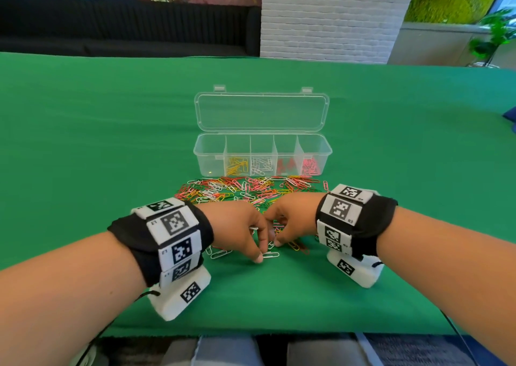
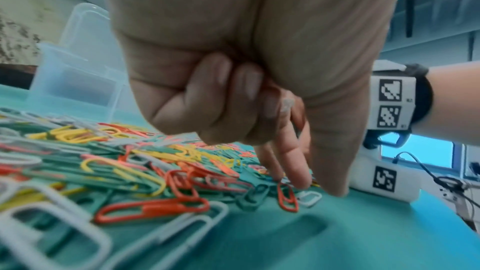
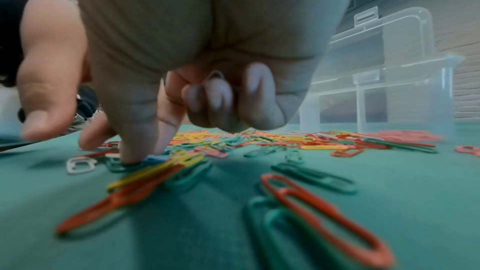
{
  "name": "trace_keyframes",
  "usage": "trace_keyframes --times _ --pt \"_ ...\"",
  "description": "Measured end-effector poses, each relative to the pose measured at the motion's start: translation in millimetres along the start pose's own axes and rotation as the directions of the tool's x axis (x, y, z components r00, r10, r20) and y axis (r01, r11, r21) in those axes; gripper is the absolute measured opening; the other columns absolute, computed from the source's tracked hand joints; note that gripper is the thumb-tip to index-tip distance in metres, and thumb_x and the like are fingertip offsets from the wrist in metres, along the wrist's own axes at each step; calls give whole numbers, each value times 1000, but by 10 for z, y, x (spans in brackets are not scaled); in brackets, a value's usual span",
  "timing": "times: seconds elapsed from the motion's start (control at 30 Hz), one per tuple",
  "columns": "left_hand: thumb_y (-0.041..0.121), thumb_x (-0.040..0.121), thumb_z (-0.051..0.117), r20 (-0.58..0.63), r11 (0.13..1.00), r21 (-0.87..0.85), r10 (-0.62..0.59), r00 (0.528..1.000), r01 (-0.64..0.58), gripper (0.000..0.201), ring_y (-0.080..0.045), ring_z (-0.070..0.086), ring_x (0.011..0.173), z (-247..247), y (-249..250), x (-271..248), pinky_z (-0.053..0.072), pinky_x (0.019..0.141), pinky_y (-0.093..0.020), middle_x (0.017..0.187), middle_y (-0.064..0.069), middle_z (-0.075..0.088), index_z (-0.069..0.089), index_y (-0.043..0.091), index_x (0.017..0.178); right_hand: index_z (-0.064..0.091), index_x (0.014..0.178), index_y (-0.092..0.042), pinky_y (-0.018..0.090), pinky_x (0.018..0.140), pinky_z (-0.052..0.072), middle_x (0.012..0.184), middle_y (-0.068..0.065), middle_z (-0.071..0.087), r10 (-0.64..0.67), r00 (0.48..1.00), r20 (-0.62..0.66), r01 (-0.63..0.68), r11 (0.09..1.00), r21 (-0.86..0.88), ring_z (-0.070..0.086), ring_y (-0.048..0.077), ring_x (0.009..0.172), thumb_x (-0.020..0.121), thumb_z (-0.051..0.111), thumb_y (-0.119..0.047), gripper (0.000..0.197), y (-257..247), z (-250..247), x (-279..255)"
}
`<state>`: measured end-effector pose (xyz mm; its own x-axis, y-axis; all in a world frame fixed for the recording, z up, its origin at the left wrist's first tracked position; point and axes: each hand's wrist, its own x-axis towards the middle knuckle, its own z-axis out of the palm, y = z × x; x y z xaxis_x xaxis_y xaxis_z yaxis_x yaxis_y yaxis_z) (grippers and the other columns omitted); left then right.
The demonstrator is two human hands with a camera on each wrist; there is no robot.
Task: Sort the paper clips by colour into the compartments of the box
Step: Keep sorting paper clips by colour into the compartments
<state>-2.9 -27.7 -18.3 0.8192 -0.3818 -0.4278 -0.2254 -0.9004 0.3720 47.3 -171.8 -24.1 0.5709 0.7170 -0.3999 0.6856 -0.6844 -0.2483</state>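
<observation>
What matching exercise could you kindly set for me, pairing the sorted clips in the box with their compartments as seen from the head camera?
In the box:

Column one
1. yellow clips
2. white clips
3. red clips
4. pink clips

Column two
A. rightmost compartment
B. middle compartment
C. second compartment from the left
D. second compartment from the right

Pairs: 1-C, 2-B, 3-D, 4-A
</observation>
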Motion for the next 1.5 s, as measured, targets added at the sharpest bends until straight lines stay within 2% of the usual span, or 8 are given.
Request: trace_keyframes --times 0.17,0.67,0.77,0.83,1.03,1.17,1.37,1.5 --pt "38 75 75 -9 998 55 -26 1000 26 17 -8 53 69 53 22 58 48 75 -28 71 14 55 67 29 87 56 75 -26 13 49 32 57 -12 47 55 998 -25 -55 998 -14 41 0 52 82 64 -20 12 63 17 -46" --pt "26 81 62 -22 999 -7 -43 999 43 10 -13 46 58 -4 17 107 41 57 -23 70 3 56 56 22 74 47 63 -22 20 52 37 58 -7 46 132 990 -45 -131 991 40 40 6 52 80 59 -18 21 131 30 -99" --pt "21 84 54 -73 968 -223 -131 989 112 18 -16 42 58 -147 -48 115 35 53 -22 70 -1 54 48 20 67 42 62 -20 23 54 35 58 -5 42 195 974 -111 -180 975 132 37 9 53 84 52 -18 25 218 -87 -110" --pt "7 85 49 -76 858 -495 -199 977 136 22 -16 41 53 -225 -96 139 32 45 -19 69 -7 54 46 17 66 41 62 -20 22 52 36 58 -3 42 254 959 -127 -211 936 281 38 10 52 86 50 -15 26 289 -169 -108" --pt "-8 84 42 -101 533 -842 -306 947 83 26 -9 38 47 -450 -259 216 29 35 -12 64 -5 48 40 14 70 47 74 -16 15 37 31 58 4 43 378 918 -125 -193 696 691 35 11 44 90 44 -4 20 380 -285 -20" --pt "-3 90 38 -93 384 -922 -345 934 50 20 -9 40 51 -575 -297 270 36 37 -13 70 -4 45 52 11 94 59 78 -10 19 39 32 54 4 39 449 890 -80 -214 565 797 35 12 44 89 35 6 31 403 -357 64" --pt "19 96 44 -64 149 -989 -316 946 -17 17 -16 56 62 -785 -322 382 51 49 -20 75 -9 53 53 5 102 49 86 3 15 36 41 75 11 42 512 857 -63 46 46 998 40 13 57 89 29 14 23 465 -566 143" --pt "33 96 44 -50 118 -993 -282 958 -17 29 -24 57 73 -938 -292 535 53 68 -31 81 -14 52 51 5 96 49 92 6 24 50 55 85 16 48 504 857 -107 219 -168 961 52 22 71 94 32 3 18 468 -809 258"
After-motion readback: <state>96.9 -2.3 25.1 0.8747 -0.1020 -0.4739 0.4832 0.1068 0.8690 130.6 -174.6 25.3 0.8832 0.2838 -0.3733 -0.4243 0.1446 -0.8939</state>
